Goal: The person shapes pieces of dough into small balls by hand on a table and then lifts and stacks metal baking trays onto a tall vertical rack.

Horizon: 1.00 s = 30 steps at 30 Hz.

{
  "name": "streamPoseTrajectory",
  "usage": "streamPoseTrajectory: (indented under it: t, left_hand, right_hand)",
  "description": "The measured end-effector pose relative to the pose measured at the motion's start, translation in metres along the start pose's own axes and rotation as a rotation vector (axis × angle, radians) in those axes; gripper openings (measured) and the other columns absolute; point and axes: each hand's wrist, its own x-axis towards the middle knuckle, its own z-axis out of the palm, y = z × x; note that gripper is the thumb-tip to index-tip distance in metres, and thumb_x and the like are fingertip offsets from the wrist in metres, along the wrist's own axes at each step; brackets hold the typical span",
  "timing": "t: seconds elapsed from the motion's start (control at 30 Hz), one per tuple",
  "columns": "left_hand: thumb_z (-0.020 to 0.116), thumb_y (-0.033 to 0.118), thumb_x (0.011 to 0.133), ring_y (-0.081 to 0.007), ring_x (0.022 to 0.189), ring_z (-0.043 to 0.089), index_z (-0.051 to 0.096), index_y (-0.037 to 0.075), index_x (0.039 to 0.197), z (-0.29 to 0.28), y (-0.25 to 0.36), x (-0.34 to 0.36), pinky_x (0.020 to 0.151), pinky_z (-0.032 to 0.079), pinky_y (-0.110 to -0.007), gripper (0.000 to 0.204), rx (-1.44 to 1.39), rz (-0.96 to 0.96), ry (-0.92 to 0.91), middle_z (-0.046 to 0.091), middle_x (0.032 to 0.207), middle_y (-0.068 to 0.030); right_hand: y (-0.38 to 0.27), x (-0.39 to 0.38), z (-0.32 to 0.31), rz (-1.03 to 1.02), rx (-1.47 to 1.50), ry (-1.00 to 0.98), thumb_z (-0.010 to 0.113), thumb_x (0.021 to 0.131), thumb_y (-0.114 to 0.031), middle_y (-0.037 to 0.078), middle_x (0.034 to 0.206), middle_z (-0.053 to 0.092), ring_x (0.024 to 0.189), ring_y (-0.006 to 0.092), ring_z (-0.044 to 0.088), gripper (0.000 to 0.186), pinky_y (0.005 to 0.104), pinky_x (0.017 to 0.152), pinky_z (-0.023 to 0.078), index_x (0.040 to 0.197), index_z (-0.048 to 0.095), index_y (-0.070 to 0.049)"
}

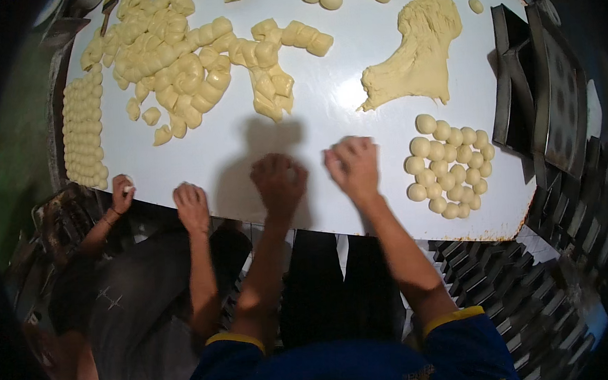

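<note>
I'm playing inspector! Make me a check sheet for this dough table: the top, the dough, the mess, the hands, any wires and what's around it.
Surface: white table, rusty-looking marks along its near right edge.
Dough: lumpy heap at upper left; smooth slab at upper right; balls grouped at right; packed rows along the left edge.
Clutter: dark pans at the table's right end.
Hands: left hand and right hand curled at the near side; whatever is under them is hidden.
Cables: nothing seen.
Surroundings: co-worker at left, both hands by the table edge; dark tins at lower right.
</note>
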Motion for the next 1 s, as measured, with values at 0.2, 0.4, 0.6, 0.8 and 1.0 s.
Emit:
streamPoseTrajectory:
  t: [0.2,0.4,0.6,0.8,1.0]
  left_hand:
    - [0.07,0.019,0.081,-0.0358,0.098,0.054,0.062,0.008,0.088,0.0,-0.019,-0.077,0.087,0.041,-0.051,0.015,-0.068,0.09,-0.076,0.058,0.096,-0.0118]
    - [0.069,0.017,0.082,-0.0354,0.095,0.053,0.059,0.008,0.087,0.002,-0.005,0.017,0.084,0.041,-0.05,0.015,0.041,0.005,-0.014,0.057,0.094,-0.0113]
    - [0.07,0.015,0.082,-0.0346,0.096,0.056,0.062,0.008,0.092,0.004,-0.001,-0.061,0.088,0.041,-0.049,0.015,-0.116,0.124,-0.07,0.061,0.098,-0.0121]
    - [0.07,0.016,0.081,-0.0362,0.094,0.054,0.062,0.008,0.092,0.001,-0.011,0.017,0.086,0.041,-0.051,0.016,-0.001,0.043,-0.028,0.06,0.096,-0.013]
    - [0.07,0.017,0.08,-0.0373,0.097,0.056,0.063,0.007,0.094,0.013,0.006,-0.074,0.091,0.042,-0.051,0.018,-0.112,0.178,-0.066,0.06,0.097,-0.0142]
  right_hand:
    - [0.003,-0.086,-0.034,-0.104,0.09,-0.197,0.08,0.078,-0.016,0.003,0.096,0.061,0.092,0.0268,0.055,0.016,0.0402,0.081,0.043,0.087,0.067,-0.014]
    - [0.014,0.0,-0.013,-0.006,-0.036,-0.04,0.075,0.082,-0.019,0.005,0.087,0.057,0.086,0.0291,0.053,0.013,0.0421,0.076,0.041,0.081,0.064,-0.012]
    - [-0.01,-0.075,-0.024,-0.086,0.158,-0.138,0.078,0.079,-0.017,0.003,0.088,0.057,0.085,0.0264,0.053,0.019,0.0402,0.077,0.044,0.079,0.061,-0.012]
    - [0.014,-0.015,-0.016,-0.064,-0.075,-0.055,0.078,0.08,-0.018,0.003,0.089,0.056,0.085,0.028,0.053,0.018,0.0408,0.074,0.042,0.078,0.061,-0.013]
    - [0.003,-0.07,-0.018,-0.059,0.1,-0.159,0.077,0.082,-0.02,0.005,0.09,0.057,0.086,0.0287,0.054,0.015,0.0422,0.076,0.042,0.086,0.065,-0.011]
